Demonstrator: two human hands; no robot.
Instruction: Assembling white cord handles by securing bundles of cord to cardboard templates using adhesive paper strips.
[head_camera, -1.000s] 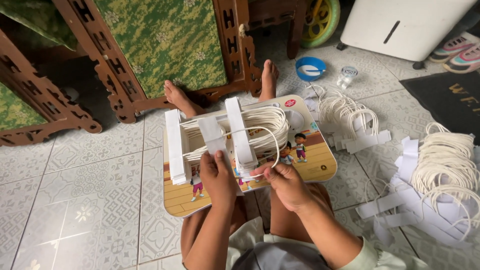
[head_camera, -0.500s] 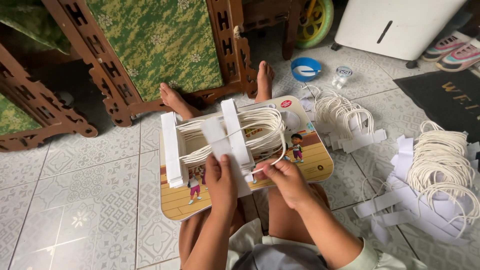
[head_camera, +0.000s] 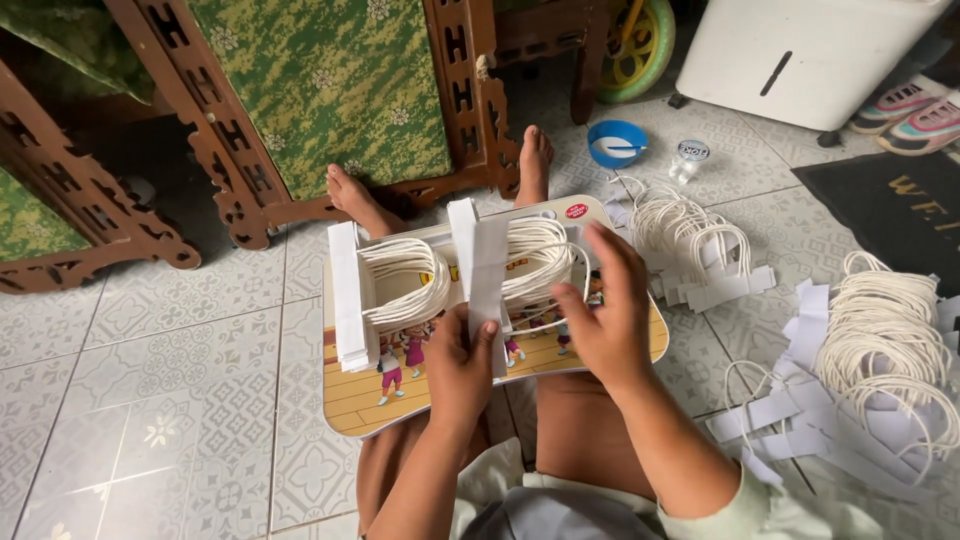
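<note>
Green patterned cushions in a carved wooden chair (head_camera: 330, 90) fill the background, above a tiled floor (head_camera: 150, 400). On the person's lap lies a cartoon-printed tray (head_camera: 420, 400) carrying white cord loops (head_camera: 410, 275) fixed to white paper strips (head_camera: 347, 295). More finished loops lie in a pile (head_camera: 880, 350) to the right. Half a second ago both hands were low on the tray; now the left hand (head_camera: 460, 365) pinches a strip bundle (head_camera: 482, 270) upright, while the right hand (head_camera: 610, 310), fingers curled, has lifted to press its loops together. A small blue bowl (head_camera: 617, 142) sits beyond.
</note>
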